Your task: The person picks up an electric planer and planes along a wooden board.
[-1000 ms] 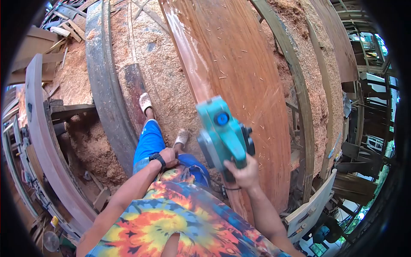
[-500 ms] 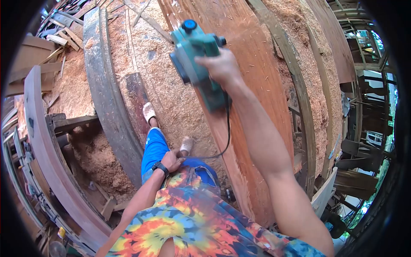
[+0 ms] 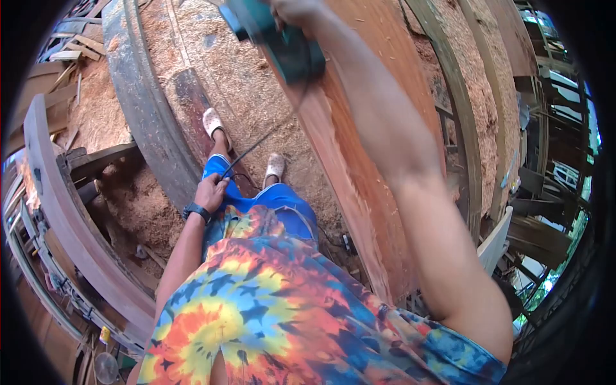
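Observation:
My right hand [image 3: 298, 11], at the top edge of the view, is closed on the handle of a teal power planer [image 3: 292, 54]. Part of the tool lies outside the frame. Beneath it runs a wide reddish-brown wooden board [image 3: 378, 186] with a paler strip along its left edge. From the planer a black cord [image 3: 266, 136] stretches down to my left hand [image 3: 212, 191], whose fingers are closed on it in front of my blue shorts. A dark watch is on my left wrist.
Wood shavings [image 3: 237, 70] cover the ground around my feet in pale clogs. A dark plank [image 3: 144, 96] and a curved purplish board [image 3: 83, 237] are on the left. Long beams [image 3: 449, 83] run along the right, with stacked timber [image 3: 539, 237] beyond.
The planer and my right hand have moved forward along the board to the top of the view. My left hand has shifted left, and the cord is now stretched between it and the planer.

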`<action>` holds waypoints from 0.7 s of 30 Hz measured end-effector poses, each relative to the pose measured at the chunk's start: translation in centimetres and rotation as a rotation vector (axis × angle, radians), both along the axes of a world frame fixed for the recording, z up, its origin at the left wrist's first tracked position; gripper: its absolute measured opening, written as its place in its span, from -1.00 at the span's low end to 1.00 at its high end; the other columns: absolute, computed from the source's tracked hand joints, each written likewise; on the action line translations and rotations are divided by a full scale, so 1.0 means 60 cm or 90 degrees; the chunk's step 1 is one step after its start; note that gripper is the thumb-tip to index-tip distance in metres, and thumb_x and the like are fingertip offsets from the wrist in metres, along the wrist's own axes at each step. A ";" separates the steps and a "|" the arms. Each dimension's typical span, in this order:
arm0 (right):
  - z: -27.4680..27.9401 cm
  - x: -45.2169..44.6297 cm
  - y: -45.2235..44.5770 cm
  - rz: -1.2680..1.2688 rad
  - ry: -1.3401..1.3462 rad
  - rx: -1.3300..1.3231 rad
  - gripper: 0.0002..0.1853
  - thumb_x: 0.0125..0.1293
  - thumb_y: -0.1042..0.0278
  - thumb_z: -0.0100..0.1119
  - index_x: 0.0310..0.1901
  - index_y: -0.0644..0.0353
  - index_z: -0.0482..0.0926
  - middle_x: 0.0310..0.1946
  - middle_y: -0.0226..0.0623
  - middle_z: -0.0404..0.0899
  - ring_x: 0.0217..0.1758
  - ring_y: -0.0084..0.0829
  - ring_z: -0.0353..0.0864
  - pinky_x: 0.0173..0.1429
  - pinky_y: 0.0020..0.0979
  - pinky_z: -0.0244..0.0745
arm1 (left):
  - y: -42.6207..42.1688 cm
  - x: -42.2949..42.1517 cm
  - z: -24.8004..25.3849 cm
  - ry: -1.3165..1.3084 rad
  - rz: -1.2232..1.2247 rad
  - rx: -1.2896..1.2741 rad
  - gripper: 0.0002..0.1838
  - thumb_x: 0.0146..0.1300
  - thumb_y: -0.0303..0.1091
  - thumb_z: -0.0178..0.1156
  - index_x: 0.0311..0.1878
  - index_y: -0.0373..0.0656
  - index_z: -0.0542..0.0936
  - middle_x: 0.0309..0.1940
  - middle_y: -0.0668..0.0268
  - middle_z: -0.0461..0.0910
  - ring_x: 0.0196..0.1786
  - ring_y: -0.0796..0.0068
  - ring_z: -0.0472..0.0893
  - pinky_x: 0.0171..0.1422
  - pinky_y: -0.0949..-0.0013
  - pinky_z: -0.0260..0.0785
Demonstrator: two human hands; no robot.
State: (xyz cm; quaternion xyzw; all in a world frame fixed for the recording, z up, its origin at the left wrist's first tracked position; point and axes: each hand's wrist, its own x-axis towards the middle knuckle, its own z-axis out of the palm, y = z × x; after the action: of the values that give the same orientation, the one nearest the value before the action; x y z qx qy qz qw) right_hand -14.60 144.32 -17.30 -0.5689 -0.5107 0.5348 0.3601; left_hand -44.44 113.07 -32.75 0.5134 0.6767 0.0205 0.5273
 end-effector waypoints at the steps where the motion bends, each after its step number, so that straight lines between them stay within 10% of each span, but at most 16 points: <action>1: -0.017 0.023 -0.053 0.002 -0.003 0.016 -0.67 0.21 0.08 0.49 -0.27 0.19 0.70 -0.66 -0.46 0.50 -0.69 -0.61 0.38 -0.60 -0.41 0.26 | -0.006 0.010 0.007 0.015 -0.055 0.004 -0.70 0.35 -0.19 0.22 -0.25 -0.30 0.64 -0.41 0.01 0.65 -0.30 0.13 0.67 -0.15 0.11 0.45; 4: 0.068 0.086 -0.297 0.019 -0.075 -0.006 -0.53 0.25 0.06 0.41 0.08 0.20 0.64 -0.16 -0.26 0.73 -0.13 -0.46 0.68 0.03 -0.33 0.57 | -0.020 0.044 0.018 0.045 -0.176 0.037 -0.73 0.27 -0.22 0.27 -0.23 -0.29 0.66 -0.30 -0.06 0.68 -0.19 -0.06 0.67 -0.07 0.04 0.46; 14: 0.088 0.276 -1.000 -0.161 -0.142 -0.348 -0.57 0.12 0.22 0.55 -0.04 0.27 0.67 -0.28 -0.29 0.75 -0.21 -0.56 0.67 -0.07 -0.40 0.57 | -0.088 0.234 0.032 -0.086 -0.671 -0.063 -0.70 0.02 -0.34 0.28 -0.13 -0.16 0.72 -0.22 0.02 0.73 -0.09 0.01 0.71 0.06 0.04 0.54; 21: 0.106 0.301 -1.090 -0.147 -0.220 -0.354 -0.66 0.04 0.33 0.57 -0.17 0.25 0.68 -0.39 -0.20 0.73 -0.35 -0.47 0.72 -0.17 -0.39 0.57 | -0.099 0.245 0.001 -0.187 -0.750 -0.143 -0.66 0.03 -0.25 0.30 -0.10 -0.13 0.72 -0.19 0.04 0.74 -0.09 0.01 0.71 0.04 0.06 0.54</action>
State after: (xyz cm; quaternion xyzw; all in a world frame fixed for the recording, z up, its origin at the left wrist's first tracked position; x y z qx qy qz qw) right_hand 3.45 78.90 -10.95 -0.7814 -0.3311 0.5048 0.1578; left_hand -29.77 107.11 -32.68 0.7340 0.1977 -0.2747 0.5888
